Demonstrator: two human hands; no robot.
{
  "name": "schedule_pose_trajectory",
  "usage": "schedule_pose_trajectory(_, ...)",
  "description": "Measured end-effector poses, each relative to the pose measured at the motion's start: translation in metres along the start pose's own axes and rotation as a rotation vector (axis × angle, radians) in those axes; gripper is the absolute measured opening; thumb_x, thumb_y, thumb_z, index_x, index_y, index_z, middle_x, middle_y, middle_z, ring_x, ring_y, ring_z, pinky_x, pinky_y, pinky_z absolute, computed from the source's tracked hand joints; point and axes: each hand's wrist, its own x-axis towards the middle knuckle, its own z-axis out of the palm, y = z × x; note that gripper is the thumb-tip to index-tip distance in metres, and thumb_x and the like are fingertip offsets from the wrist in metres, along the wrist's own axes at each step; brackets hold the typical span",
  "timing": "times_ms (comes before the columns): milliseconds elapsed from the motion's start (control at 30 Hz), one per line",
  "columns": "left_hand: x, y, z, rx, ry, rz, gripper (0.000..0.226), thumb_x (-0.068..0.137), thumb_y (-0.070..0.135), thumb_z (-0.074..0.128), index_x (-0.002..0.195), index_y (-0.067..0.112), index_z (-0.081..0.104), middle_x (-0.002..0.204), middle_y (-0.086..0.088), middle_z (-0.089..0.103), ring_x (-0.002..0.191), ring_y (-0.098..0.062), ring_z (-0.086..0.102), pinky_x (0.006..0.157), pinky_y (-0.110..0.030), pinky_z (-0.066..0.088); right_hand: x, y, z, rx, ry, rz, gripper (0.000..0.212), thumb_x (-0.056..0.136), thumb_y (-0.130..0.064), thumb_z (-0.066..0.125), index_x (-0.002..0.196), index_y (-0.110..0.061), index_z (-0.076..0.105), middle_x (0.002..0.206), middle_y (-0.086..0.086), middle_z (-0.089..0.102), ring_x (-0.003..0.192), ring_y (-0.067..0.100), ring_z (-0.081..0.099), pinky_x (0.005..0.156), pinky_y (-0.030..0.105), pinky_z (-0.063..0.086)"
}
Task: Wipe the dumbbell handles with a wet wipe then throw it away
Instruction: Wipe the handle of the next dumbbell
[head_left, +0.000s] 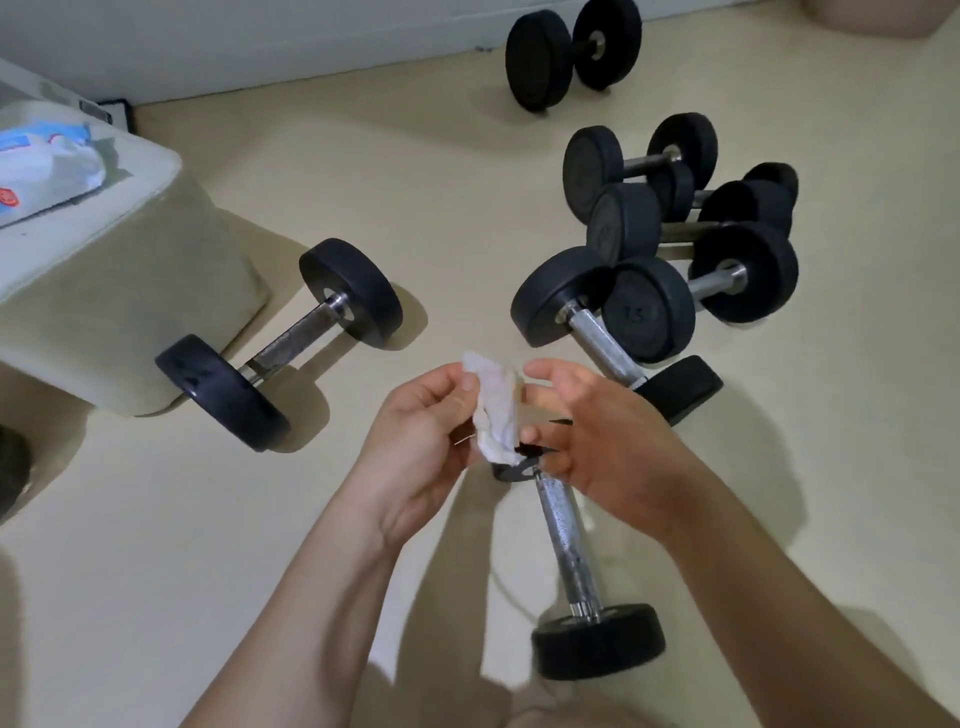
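Note:
My left hand (421, 441) pinches a crumpled white wet wipe (496, 410) between thumb and fingers, held up above the floor. My right hand (608, 431) is beside it, palm toward the wipe, fingers loosely spread and touching its right edge. Directly below my hands lies a dumbbell (571, 551) with a steel handle and black ends; its far end is hidden behind my hands. Another dumbbell (280, 343) lies to the left against a pale cushion block.
A cluster of several black dumbbells (670, 249) lies on the beige floor to the right, one more (571, 49) near the far wall. A wet wipe packet (41, 166) sits on the pale cushion block (130, 291) at left.

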Motion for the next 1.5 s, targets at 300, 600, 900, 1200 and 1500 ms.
schedule_pose_trajectory(300, 0.060, 0.049, 0.032, 0.302, -0.449, -0.056, 0.017, 0.092, -0.002, 0.053, 0.090, 0.005, 0.068, 0.078, -0.012, 0.070, 0.058, -0.013, 0.063, 0.059, -0.021, 0.055, -0.015, -0.030, -0.010, -0.337, 0.327, -0.167, 0.019, 0.079, -0.016, 0.069, 0.096, -0.009, 0.074, 0.075, 0.013, 0.055, 0.061, 0.021, 0.029, 0.054, 0.028, 0.023)
schedule_pose_trajectory(600, 0.065, -0.009, 0.032, 0.376, -0.656, -0.279, 0.014, 0.085, -0.005, 0.060, 0.090, 0.005, 0.067, 0.071, -0.007, 0.069, 0.063, -0.014, 0.066, 0.062, -0.021, 0.055, -0.055, -0.019, -0.014, -0.215, 0.494, 0.031, 0.006, 0.094, -0.011, 0.054, 0.097, -0.015, 0.057, 0.088, 0.009, 0.069, 0.077, 0.020, 0.066, 0.053, 0.021, 0.047)
schedule_pose_trajectory(900, 0.021, -0.070, 0.046, 0.431, -0.233, -0.164, 0.012, 0.074, -0.009, 0.059, 0.079, 0.000, 0.066, 0.060, -0.009, 0.062, 0.055, -0.018, 0.054, 0.055, -0.026, 0.044, -0.059, 0.029, -0.074, 0.196, 0.413, 0.017, 0.017, 0.086, -0.008, 0.058, 0.093, -0.009, 0.073, 0.084, 0.007, 0.065, 0.069, 0.015, 0.058, 0.057, 0.021, 0.045)
schedule_pose_trajectory(1200, -0.047, -0.137, 0.044, 0.785, 0.072, -0.001, 0.025, 0.084, 0.013, 0.066, 0.067, 0.030, 0.074, 0.070, 0.002, 0.069, 0.063, -0.009, 0.058, 0.067, -0.020, 0.045, -0.033, 0.093, -0.097, -0.471, 0.386, -0.080, 0.014, 0.086, -0.008, 0.065, 0.091, -0.016, 0.076, 0.090, -0.005, 0.073, 0.077, 0.000, 0.064, 0.073, 0.012, 0.046)
schedule_pose_trajectory(1500, -0.085, -0.171, 0.046, 1.044, -0.036, 0.100, 0.036, 0.072, 0.051, 0.069, 0.107, 0.049, 0.060, 0.091, 0.014, 0.048, 0.088, 0.000, 0.047, 0.074, -0.012, 0.037, 0.002, 0.124, -0.099, -0.944, 0.396, -0.381, 0.008, 0.078, -0.006, 0.070, 0.076, -0.014, 0.069, 0.083, -0.002, 0.054, 0.070, 0.000, 0.052, 0.068, 0.010, 0.042)
